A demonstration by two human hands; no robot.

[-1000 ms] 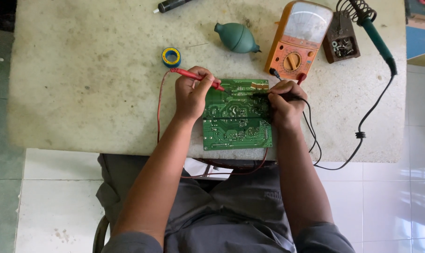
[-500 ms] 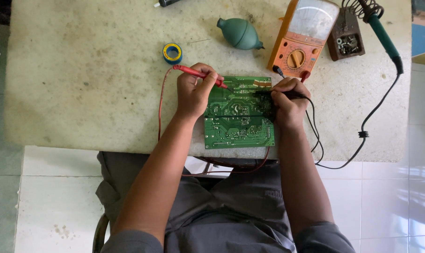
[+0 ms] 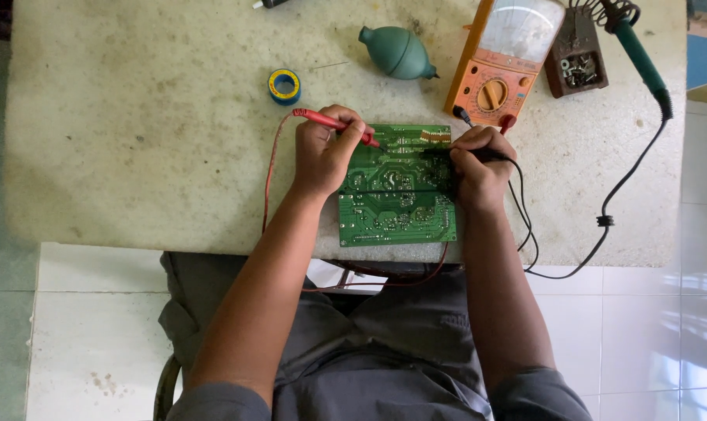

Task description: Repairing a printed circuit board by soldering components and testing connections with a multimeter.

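Green circuit board [image 3: 396, 195] at bench [image 3: 135, 156] near edge; left hand [image 3: 326, 152] grips red probe [image 3: 334, 123], right hand [image 3: 478, 168] grips black probe [image 3: 447, 153].

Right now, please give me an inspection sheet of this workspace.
Surface: stained pale table.
Job's things: green circuit board; red probe; black probe; orange meter.
Clutter: teal rubber blower; blue tape roll; soldering iron on its brown stand.
Hands: left hand holds red probe; right hand holds black probe.
Cables: red lead; black cord.
Surroundings: white floor tiles.
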